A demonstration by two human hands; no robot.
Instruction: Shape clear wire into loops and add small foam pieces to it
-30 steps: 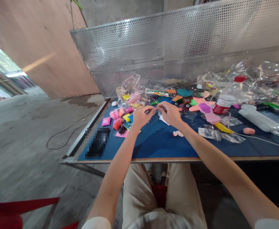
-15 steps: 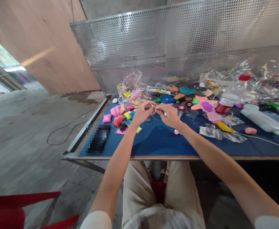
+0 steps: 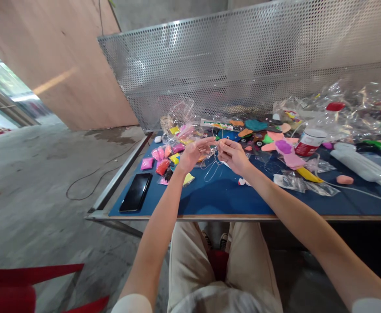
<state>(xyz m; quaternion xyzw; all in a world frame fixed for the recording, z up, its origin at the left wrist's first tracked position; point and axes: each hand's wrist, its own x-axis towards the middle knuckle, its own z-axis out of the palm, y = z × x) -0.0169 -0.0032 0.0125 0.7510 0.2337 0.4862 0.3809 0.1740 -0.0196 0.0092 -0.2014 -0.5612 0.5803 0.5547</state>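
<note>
A thin pale strand (image 3: pixel 212 172), wire or clear cord, hangs in loops between my hands above the blue table. My right hand (image 3: pixel 235 155) pinches it between thumb and fingertips. To its left, my left hand (image 3: pixel 193 155) has its fingers stretched out toward the right and the palm partly showing. Part of the strand runs across that palm, though the fingers are not closed on it. Behind the hands sits a blue piece with googly eyes (image 3: pixel 230 135). A small red and white piece (image 3: pixel 241 181) lies below my right hand.
Bags of coloured clay (image 3: pixel 147 163) and a black phone (image 3: pixel 135 192) lie to the left. On the right are a bottle with a red label (image 3: pixel 309 143), a white device with a cable (image 3: pixel 361 163) and clear plastic bags. A perforated metal panel (image 3: pixel 203 65) stands behind.
My hands were together at the fingertips and have moved slightly apart. The left fingers have straightened out of a pinch. The strand's loops now show more clearly between them.
</note>
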